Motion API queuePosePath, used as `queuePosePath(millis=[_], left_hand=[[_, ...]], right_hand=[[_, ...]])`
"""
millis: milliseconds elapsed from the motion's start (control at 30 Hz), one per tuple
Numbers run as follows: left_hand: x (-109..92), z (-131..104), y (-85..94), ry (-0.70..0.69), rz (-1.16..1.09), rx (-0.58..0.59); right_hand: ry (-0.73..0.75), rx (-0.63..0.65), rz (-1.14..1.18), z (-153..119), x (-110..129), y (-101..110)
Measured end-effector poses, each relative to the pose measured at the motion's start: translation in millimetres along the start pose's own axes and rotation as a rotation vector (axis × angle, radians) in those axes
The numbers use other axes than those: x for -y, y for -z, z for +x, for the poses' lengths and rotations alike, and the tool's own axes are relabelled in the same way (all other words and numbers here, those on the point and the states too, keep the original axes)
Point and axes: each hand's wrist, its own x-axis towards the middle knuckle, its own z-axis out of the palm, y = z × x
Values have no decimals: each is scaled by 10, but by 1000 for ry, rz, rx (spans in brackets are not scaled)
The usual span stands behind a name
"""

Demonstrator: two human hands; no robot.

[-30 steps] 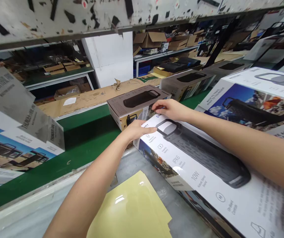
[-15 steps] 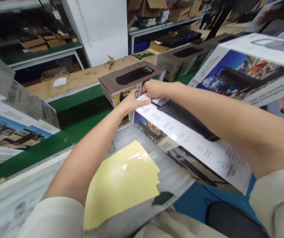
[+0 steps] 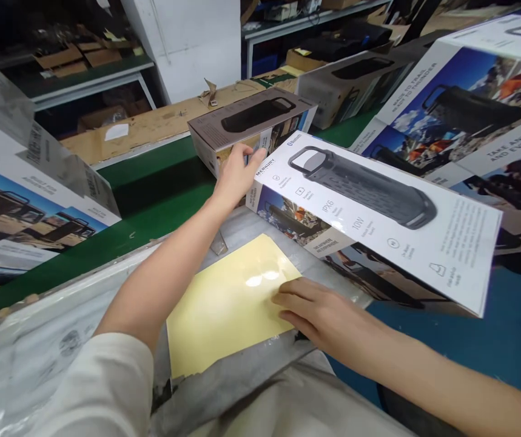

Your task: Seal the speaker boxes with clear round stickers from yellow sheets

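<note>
A white printed box (image 3: 369,200) with a picture of a black speaker lies slanting across the right of the work surface. My left hand (image 3: 241,170) is at its far left end, thumb and fingers apart, with the fingertips near the box edge. On the yellow sheets (image 3: 228,303) in front of me rests my right hand (image 3: 310,306), fingers stretched over their right edge, holding nothing. Beyond my left hand stands a brown-topped speaker box (image 3: 251,118) on the green belt (image 3: 151,206).
Large white cartons stand at the left (image 3: 28,200) and the right (image 3: 460,115). Another dark-topped box (image 3: 355,79) sits farther back on the belt. A brown ledge (image 3: 151,127) runs behind it, with shelves and a white pillar (image 3: 191,48) beyond.
My right hand has left the far end of the white box and come back to the yellow sheets. My left hand stays by the box, whose top now shows more fully.
</note>
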Motion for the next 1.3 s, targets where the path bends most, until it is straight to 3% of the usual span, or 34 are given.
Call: queuePosePath(millis=[33,100,233,333,433,633,867,1300], left_hand=[[-8,-232,95,-55,11,-84],[10,-785,293,-126,41,-75],[234,-1844,526,5,175,299],[461,-2225,505,74,190,378],[579,-2276,465,92,162,383],[565,-2231,508,93,142,400],[570,-2252,506,109,127,404],[509,-2244,519,127,129,410]], right_hand=[[-19,-10,17,44,-13,-169],[-16,-64,5,212,-144,-401],[95,-1,-34,571,-471,-497],[140,136,-18,730,-570,-446],[147,209,-18,837,-566,-410],[211,253,17,956,-547,-390],[230,199,75,921,-616,-422],[260,213,42,922,-642,-443]])
